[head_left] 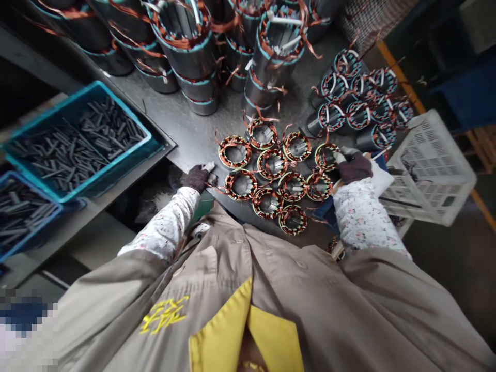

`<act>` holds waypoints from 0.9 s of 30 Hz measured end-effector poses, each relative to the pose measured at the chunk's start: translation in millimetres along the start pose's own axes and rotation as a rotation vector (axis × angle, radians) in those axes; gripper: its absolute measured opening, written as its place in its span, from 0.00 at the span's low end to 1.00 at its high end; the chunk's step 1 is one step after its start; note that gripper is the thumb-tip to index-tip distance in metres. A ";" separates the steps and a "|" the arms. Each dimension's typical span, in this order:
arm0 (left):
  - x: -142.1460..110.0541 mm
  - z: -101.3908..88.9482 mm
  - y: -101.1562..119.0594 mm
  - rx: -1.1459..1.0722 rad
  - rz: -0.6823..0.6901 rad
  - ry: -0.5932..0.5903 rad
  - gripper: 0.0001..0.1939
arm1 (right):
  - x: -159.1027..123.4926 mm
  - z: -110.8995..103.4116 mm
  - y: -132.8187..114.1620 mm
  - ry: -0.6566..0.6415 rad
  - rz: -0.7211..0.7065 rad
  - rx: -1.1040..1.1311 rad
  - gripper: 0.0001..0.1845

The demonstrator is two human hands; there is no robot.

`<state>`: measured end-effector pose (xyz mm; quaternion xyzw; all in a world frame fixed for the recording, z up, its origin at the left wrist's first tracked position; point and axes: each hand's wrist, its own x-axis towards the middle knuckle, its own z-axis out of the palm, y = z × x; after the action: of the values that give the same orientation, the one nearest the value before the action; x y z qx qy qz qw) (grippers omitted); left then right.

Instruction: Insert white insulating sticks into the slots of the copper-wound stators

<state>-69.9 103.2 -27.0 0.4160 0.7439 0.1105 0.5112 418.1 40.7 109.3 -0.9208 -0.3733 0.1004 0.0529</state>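
Several short copper-wound motor stators (267,175) lie flat in a cluster on the grey steel bench (186,124), with loose copper leads curling off them. My right hand (354,168), in a dark glove with pale fingertips, touches the rim of the stator (326,156) at the cluster's right side. My left hand (198,177), gloved the same way, rests at the bench edge beside the stator (234,152) on the left. A small grey piece shows by its fingertips, but I cannot tell whether it is held.
Taller wound stators (186,46) stand at the back, and smaller ones (358,98) lie on their sides at right. A teal tray (77,139) and a blue tray (23,214) hold dark metal bars at left. A white plastic crate (430,170) stands at right.
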 end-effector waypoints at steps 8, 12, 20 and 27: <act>-15.1 -2.7 12.8 -0.138 -0.040 0.017 0.21 | -10.3 29.4 18.6 -0.028 0.025 0.127 0.33; -14.0 -2.9 14.6 -0.118 -0.068 0.032 0.27 | 1.1 27.6 17.7 -0.119 -0.028 0.109 0.34; -15.9 -0.1 16.0 -0.135 -0.105 0.010 0.35 | 2.4 22.7 11.3 -0.181 -0.046 0.089 0.34; -18.5 -4.5 22.0 -0.035 -0.103 0.071 0.25 | -1.9 20.5 9.2 -0.173 0.028 0.097 0.36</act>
<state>-60.1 104.7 0.3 0.3639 0.7799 0.1117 0.4968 418.4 33.2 88.0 -0.9101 -0.3584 0.1982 0.0638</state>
